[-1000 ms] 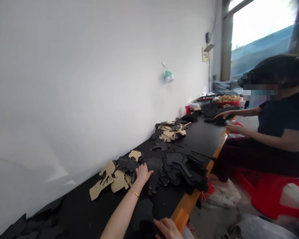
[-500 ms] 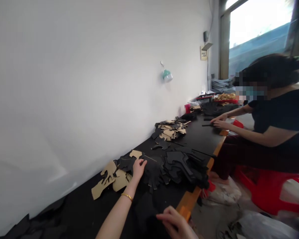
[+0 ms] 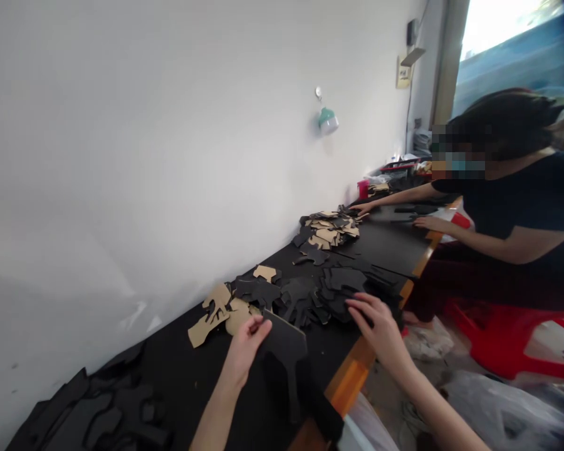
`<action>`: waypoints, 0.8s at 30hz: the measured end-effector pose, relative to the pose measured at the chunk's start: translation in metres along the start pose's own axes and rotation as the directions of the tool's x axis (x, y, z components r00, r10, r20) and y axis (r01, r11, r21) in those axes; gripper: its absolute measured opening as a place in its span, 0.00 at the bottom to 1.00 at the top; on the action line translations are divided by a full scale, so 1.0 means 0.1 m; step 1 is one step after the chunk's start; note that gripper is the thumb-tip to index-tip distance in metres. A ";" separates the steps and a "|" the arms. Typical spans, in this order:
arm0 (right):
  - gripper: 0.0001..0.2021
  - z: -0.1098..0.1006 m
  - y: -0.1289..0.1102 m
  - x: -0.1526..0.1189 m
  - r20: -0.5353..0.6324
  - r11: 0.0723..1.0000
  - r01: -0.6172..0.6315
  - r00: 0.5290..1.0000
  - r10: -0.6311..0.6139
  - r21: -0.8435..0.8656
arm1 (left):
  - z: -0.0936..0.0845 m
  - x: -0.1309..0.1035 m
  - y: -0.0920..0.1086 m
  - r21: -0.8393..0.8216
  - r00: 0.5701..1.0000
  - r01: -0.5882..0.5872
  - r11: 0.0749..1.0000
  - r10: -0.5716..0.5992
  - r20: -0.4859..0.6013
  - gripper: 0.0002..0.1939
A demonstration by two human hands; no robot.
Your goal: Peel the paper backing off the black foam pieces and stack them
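Observation:
My left hand (image 3: 244,347) pinches the upper edge of a black cut piece (image 3: 286,351) and holds it tilted above the black table (image 3: 192,382). My right hand (image 3: 378,322) reaches forward with fingers spread, resting on a heap of black cut pieces (image 3: 329,294) near the table's orange edge (image 3: 350,382). Just beyond my left hand lie tan cut pieces (image 3: 216,310) mixed with more black ones.
A second pile of tan and black pieces (image 3: 329,232) lies farther along the table. A seated person in a dark top (image 3: 521,219) on a red stool (image 3: 512,347) reaches toward it with one hand (image 3: 363,207). Black offcuts (image 3: 98,416) lie at the near left. A white wall runs along the table.
My left hand has lifted a black piece off the heap and drawn it back toward me. My right hand has moved forward from the table edge onto the black pile. The other person now reaches for the far pile.

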State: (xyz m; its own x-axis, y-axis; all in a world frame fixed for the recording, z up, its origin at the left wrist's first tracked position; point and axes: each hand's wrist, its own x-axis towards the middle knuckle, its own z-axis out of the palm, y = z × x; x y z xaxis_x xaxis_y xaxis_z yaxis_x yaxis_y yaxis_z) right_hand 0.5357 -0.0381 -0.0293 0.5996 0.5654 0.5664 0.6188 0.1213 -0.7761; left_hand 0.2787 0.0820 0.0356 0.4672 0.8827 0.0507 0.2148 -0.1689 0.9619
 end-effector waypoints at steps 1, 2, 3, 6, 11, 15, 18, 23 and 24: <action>0.20 0.04 -0.18 -0.12 0.135 0.992 -0.037 0.991 0.021 0.117 | 0.04 -0.11 0.01 0.020 0.998 0.005 1.000 -0.006 0.065 0.19; 0.21 0.07 -0.36 -0.23 0.300 0.965 -0.135 0.952 0.064 0.224 | 0.08 -0.21 0.03 0.037 0.991 0.002 0.999 -0.007 0.133 0.18; 0.22 0.10 -0.55 -0.34 0.453 0.920 -0.266 0.884 0.114 0.289 | 0.11 -0.29 0.06 0.054 0.979 -0.004 0.999 -0.007 0.203 0.17; 0.22 0.16 -0.96 -0.54 0.655 0.822 -0.473 0.736 0.172 0.316 | 0.15 -0.46 0.16 0.112 0.940 -0.023 0.993 -0.016 0.341 0.12; 0.18 0.19 -1.14 -0.63 0.741 0.819 -0.503 0.653 0.154 0.274 | 0.05 -0.59 0.24 0.208 0.922 -0.059 0.976 -0.027 0.386 0.07; 0.16 0.23 -1.16 -0.68 0.782 0.803 -0.527 0.609 0.131 0.276 | -0.03 -0.65 0.30 0.211 0.912 -0.093 0.973 -0.002 0.409 0.05; 0.18 0.24 -1.21 -0.71 0.844 0.721 -0.624 0.527 0.104 0.301 | -0.06 -0.71 0.36 0.172 0.921 -0.224 0.959 0.150 0.360 0.11; 0.20 0.28 -1.22 -0.76 0.883 0.583 -0.742 0.462 0.084 0.332 | -0.10 -0.78 0.38 0.244 0.770 -0.622 0.744 0.525 0.362 0.08; 0.19 0.30 -1.21 -0.77 0.872 0.570 -0.744 0.480 0.095 0.348 | -0.11 -0.79 0.37 0.286 0.731 -0.678 0.678 0.581 0.356 0.06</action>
State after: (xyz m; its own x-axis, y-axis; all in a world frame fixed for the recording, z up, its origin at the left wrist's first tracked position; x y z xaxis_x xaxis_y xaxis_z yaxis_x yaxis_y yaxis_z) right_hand 0.3993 -0.0715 0.0123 -0.0955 0.9945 -0.0436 -0.2701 -0.0680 -0.9604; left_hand 0.2408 0.0105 0.0703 0.7722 0.3912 0.5007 0.0738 -0.8379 0.5408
